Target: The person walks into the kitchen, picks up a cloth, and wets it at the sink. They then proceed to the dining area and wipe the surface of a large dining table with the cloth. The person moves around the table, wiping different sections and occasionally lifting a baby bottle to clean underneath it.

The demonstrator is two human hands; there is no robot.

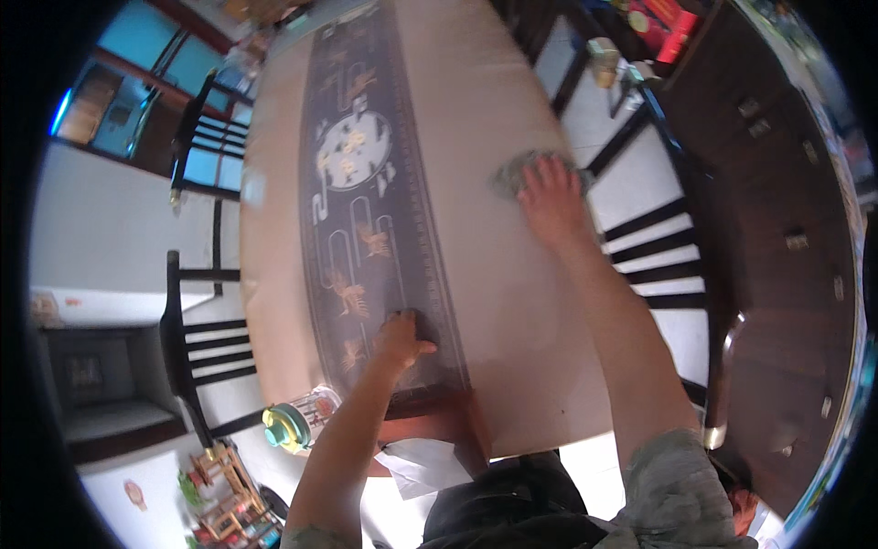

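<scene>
My right hand (554, 195) lies flat with spread fingers on a grey-green cloth (511, 177), pressed to the table (480, 123) at its right edge. Over the dark table runner (429, 274), which bears crane and moon patterns, my left hand (401, 340) rests with the thumb out and nothing seen in it; its fingertips are partly hidden. Beside my left forearm stands a clear bottle or jar with a teal and yellow lid (288, 427). A reddish-brown wooden box (432, 420) sits at the near edge, with white paper (429, 466) hanging from it.
Dark wooden chairs stand along the left (175, 329) and right (710, 261) sides of the table. Beyond the right chair is a dark brown cabinet (775, 295). A wooden rack (230, 491) with small items and a green plant stands at the lower left.
</scene>
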